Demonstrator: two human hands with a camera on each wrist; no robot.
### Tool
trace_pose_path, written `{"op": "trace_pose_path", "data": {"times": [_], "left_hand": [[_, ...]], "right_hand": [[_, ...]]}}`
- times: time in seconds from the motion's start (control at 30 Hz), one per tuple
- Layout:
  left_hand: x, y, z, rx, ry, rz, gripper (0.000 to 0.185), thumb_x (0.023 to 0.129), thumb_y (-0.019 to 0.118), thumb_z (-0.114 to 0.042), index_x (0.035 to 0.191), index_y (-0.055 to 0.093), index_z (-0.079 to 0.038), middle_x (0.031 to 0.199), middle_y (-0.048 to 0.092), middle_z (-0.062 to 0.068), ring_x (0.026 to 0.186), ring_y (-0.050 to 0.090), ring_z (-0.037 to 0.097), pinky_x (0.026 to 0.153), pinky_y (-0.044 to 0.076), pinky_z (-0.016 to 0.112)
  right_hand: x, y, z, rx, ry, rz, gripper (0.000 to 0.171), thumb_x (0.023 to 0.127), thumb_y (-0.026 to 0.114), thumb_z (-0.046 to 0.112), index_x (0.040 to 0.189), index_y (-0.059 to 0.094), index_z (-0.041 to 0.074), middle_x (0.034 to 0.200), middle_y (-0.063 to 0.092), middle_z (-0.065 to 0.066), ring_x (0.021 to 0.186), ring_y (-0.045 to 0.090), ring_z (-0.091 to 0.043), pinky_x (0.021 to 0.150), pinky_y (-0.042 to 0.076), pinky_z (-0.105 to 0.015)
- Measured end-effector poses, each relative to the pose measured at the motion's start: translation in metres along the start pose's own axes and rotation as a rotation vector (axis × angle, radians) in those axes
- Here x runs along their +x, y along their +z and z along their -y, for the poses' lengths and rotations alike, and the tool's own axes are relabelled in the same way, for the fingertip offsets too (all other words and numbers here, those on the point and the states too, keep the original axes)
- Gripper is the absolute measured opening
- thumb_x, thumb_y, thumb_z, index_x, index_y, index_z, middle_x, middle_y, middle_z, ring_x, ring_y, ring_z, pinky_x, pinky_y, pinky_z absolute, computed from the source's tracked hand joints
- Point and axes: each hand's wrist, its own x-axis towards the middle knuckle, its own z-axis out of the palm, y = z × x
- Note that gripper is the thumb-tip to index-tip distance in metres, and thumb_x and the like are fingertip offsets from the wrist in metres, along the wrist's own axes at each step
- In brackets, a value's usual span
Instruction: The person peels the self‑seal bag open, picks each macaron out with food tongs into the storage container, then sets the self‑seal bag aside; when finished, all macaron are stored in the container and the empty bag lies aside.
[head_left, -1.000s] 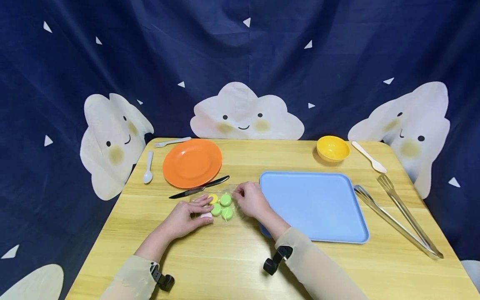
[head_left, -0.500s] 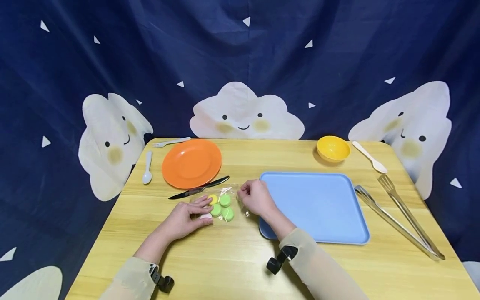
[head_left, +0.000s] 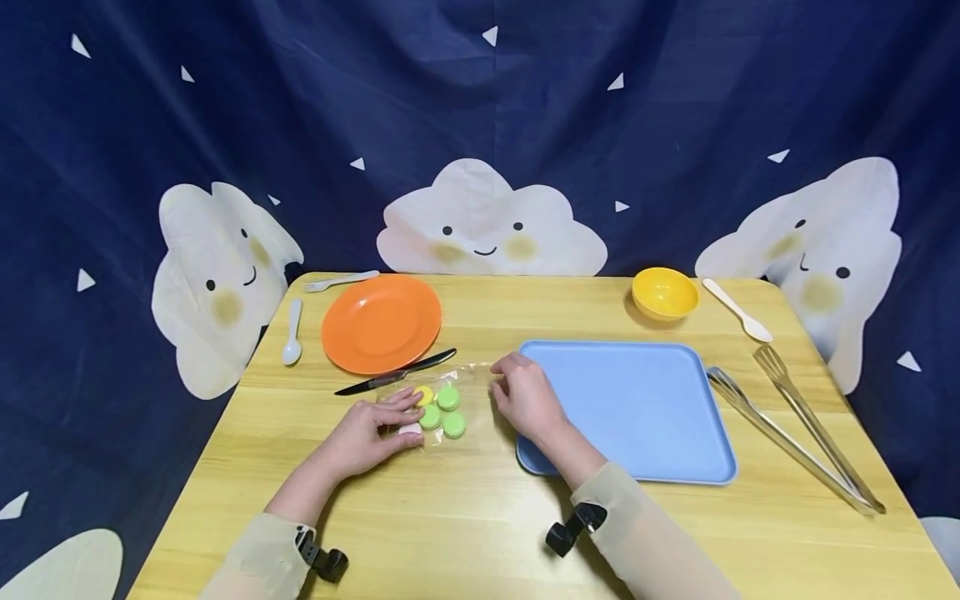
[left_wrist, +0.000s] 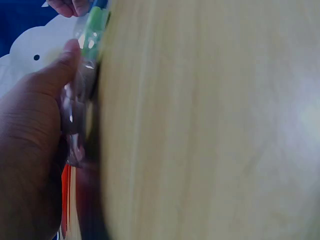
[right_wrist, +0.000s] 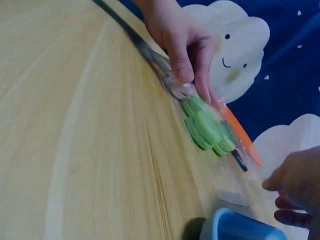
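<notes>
A clear plastic bag point(head_left: 465, 398) lies on the wooden table point(head_left: 450, 517) and holds several green macarons point(head_left: 448, 412) and a yellow one point(head_left: 424, 394). My left hand point(head_left: 371, 435) grips the bag's left end between thumb and fingers. In the left wrist view the thumb point(left_wrist: 60, 67) presses crumpled plastic point(left_wrist: 75, 105). My right hand point(head_left: 523, 398) sits at the bag's right end, beside the blue tray point(head_left: 637, 408), with its curled fingers pinching the plastic edge. In the right wrist view the macarons point(right_wrist: 206, 127) lie beyond the right fingertips point(right_wrist: 280, 186).
A black knife point(head_left: 397, 372) lies just behind the bag, in front of an orange plate point(head_left: 381, 323). A white spoon point(head_left: 292, 332) and fork point(head_left: 341, 282) are at the far left. A yellow bowl point(head_left: 664, 293), a wooden spoon point(head_left: 737, 311) and metal tongs point(head_left: 795, 433) are on the right.
My right hand has drawn rightward from the macarons toward the tray's left edge, stretching the bag's end out. The left hand and the macarons have stayed in place.
</notes>
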Motion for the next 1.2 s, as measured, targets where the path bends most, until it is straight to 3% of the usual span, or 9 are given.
{"op": "trace_pose_path", "data": {"times": [0.2,0.4,0.6,0.9,1.2], "left_hand": [[0.003,-0.005,-0.003,0.042,0.036,-0.008,0.056,0.092,0.085,-0.037,0.138,0.071,-0.01,0.15,0.06,0.003,0.144,0.051,0.027,0.117,0.04,0.055],[0.0,-0.011,-0.009,0.115,-0.027,-0.05,0.064,0.096,0.081,-0.04,0.145,0.063,-0.004,0.153,0.057,0.011,0.143,0.052,0.029,0.117,0.041,0.054],[-0.003,-0.009,-0.016,0.152,-0.073,-0.063,0.042,0.1,0.078,-0.034,0.131,0.075,-0.006,0.142,0.066,0.008,0.135,0.06,0.026,0.112,0.047,0.051],[-0.003,-0.006,-0.017,0.203,0.0,-0.171,0.027,0.098,0.08,-0.026,0.12,0.081,-0.009,0.124,0.075,0.002,0.121,0.069,0.021,0.103,0.055,0.05],[-0.007,-0.012,-0.018,0.182,0.056,-0.18,0.018,0.098,0.079,-0.021,0.113,0.082,-0.011,0.12,0.077,0.002,0.116,0.072,0.021,0.099,0.058,0.047]], "right_hand": [[-0.011,-0.006,0.001,-0.135,-0.209,0.172,0.018,0.091,0.084,0.013,0.104,0.076,0.003,0.108,0.074,-0.01,0.104,0.07,-0.029,0.096,0.058,-0.044],[-0.017,-0.003,0.0,-0.162,-0.243,0.312,0.034,0.096,0.082,0.028,0.117,0.074,0.002,0.136,0.067,-0.017,0.129,0.061,-0.034,0.116,0.044,-0.049],[-0.021,-0.001,-0.002,-0.221,-0.262,0.393,0.055,0.099,0.077,0.039,0.135,0.068,-0.001,0.148,0.059,-0.019,0.14,0.053,-0.034,0.122,0.033,-0.055],[-0.024,-0.001,-0.002,-0.232,-0.255,0.409,0.056,0.101,0.074,0.039,0.139,0.065,-0.001,0.152,0.056,-0.017,0.143,0.051,-0.031,0.125,0.03,-0.051],[-0.024,-0.001,-0.003,-0.18,-0.229,0.402,0.057,0.102,0.072,0.04,0.139,0.065,-0.003,0.154,0.054,-0.02,0.145,0.048,-0.034,0.125,0.029,-0.051]]}}
